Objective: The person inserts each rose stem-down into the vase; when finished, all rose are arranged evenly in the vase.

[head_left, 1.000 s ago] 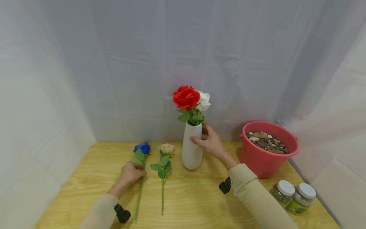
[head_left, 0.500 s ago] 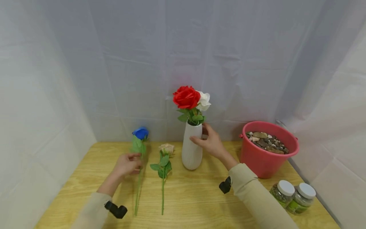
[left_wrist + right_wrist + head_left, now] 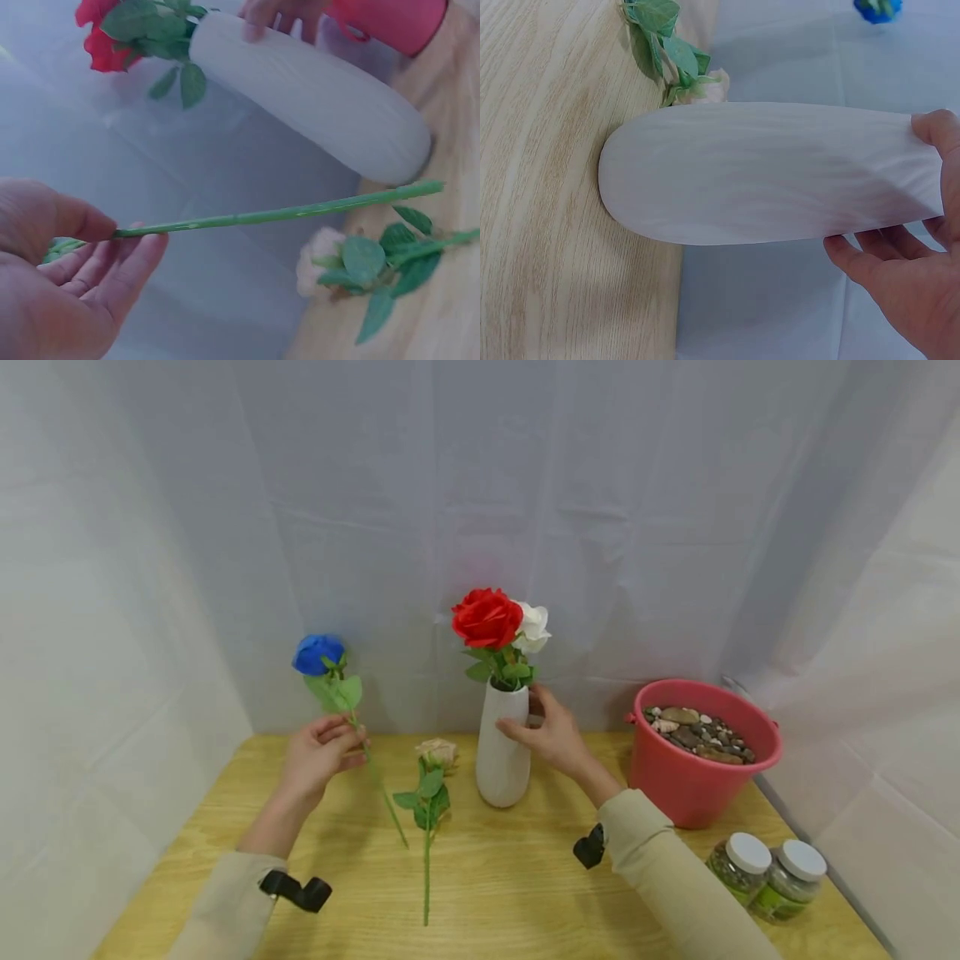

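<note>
My left hand pinches the green stem of a blue rose between thumb and fingers. The flower tilts up to the left, its stem slanting down to the right above the table. My right hand holds the upper right side of a white vase, thumb at the front and fingers around the far side. The vase stands upright with a red rose and a white rose in it. Between the left hand and the vase, a cream rose lies flat on the table.
A pink bucket full of pebbles stands at the right of the wooden table. Two jars with white lids sit in front of it. White cloth hangs behind and at both sides.
My left hand has lifted the blue rose off the table, moving it up and left, and its stem end has swung to the right. The right hand stays on the vase.
</note>
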Motion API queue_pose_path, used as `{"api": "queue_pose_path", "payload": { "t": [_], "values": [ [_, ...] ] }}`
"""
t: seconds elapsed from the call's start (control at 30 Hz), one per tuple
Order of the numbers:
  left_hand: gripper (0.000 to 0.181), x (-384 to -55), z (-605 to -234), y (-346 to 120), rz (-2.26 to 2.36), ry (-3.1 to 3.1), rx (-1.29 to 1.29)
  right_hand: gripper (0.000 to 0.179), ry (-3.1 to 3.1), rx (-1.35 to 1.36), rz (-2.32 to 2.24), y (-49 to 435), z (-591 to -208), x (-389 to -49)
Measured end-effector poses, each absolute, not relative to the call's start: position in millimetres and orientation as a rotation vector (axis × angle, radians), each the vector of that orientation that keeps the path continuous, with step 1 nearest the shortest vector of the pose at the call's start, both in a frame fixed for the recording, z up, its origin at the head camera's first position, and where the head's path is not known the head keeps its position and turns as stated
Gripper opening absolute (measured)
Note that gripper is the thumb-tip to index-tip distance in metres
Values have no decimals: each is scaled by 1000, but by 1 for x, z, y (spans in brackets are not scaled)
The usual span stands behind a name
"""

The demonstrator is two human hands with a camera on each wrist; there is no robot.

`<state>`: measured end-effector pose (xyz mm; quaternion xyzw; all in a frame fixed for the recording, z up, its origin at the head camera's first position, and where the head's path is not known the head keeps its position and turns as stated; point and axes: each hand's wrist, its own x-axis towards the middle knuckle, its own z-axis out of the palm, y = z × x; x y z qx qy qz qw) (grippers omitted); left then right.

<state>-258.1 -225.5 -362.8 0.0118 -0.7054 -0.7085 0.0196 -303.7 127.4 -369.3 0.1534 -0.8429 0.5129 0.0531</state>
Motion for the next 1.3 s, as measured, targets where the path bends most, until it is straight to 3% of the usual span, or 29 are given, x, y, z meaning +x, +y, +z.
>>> {"api": "queue_pose_path", "payload": {
  "t": [0.33, 0.8, 1.3],
  "values": [
    [25, -258, -334, -212, -2355, -1780, 6, 85, -2561, 468, 1552, 129, -371, -306],
    [29, -265, -299, -191, -2550, -1364, -6, 85, -2560, 461, 1578, 127, -370, -305],
    [12, -276, -271, -159, -2453, -1159, -86, 85, -2556, 464, 1578, 127, -369, -304]
  ]
}}
